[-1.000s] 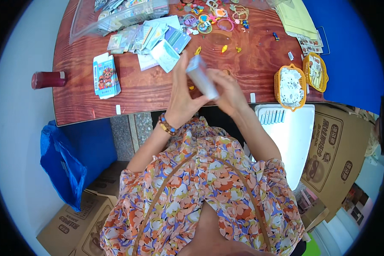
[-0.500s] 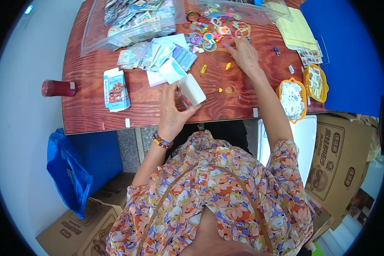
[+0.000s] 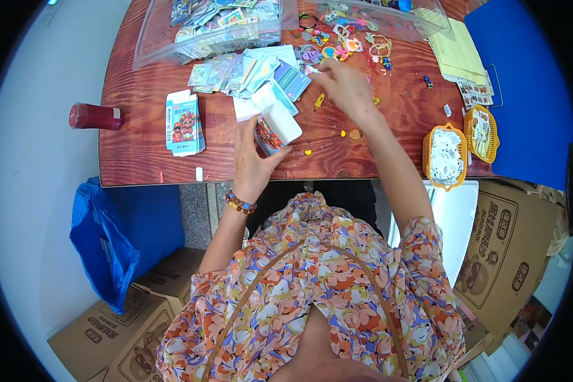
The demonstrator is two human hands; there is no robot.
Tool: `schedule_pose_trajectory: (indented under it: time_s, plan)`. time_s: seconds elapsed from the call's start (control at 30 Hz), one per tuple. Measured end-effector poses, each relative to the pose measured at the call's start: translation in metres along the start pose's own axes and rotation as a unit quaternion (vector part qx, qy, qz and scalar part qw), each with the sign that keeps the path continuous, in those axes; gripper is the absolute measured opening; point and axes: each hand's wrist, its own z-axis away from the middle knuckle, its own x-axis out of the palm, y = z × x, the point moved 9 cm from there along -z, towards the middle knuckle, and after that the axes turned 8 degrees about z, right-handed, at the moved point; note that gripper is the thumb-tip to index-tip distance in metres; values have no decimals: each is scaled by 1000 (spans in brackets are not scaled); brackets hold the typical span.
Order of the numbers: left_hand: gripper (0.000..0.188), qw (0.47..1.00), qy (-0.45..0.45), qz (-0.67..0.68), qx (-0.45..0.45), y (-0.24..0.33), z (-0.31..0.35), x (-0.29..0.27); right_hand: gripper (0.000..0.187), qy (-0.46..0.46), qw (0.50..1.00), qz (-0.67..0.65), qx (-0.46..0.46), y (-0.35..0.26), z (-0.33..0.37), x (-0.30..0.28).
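My left hand [image 3: 253, 159] is wrapped round a small open cardboard box [image 3: 285, 123], tilted with its white inside showing, near the table's front edge. A light blue card pouch [image 3: 274, 97] lies just beyond the box. My right hand [image 3: 347, 89] reaches over the table with its fingertips drawn together at the right edge of a pile of cards [image 3: 242, 71]. What is between those fingertips is too small to make out. Small colourful trinkets [image 3: 337, 51] lie just beyond that hand, and a little yellow toy [image 3: 319, 100] sits below its fingers.
A flat blue printed box [image 3: 184, 124] and a red bottle [image 3: 95, 116] lie at left. At the back stand clear bins, one full of cards [image 3: 235, 41]. Orange baskets [image 3: 446, 157] of white packets and yellow paper bags [image 3: 452, 51] are at right. Cartons [image 3: 503, 242] stand beside the table.
My right hand has moved left, from a pink ring among the trinkets to the edge of the card pile. My left hand keeps hold of the box, its opening turned slightly.
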Motion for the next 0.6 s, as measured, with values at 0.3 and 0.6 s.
schedule_pose_trajectory:
  time_s: [0.3, 0.6]
  plan:
    - [82, 1000, 0, -20, -6, 6, 6, -7, 17, -103, 940, -298, 131, 26, 5, 31]
    - [79, 993, -39, -97, 61, 28, -15, 19, 19, 6, 914, -397, 78, 40, 48, -51]
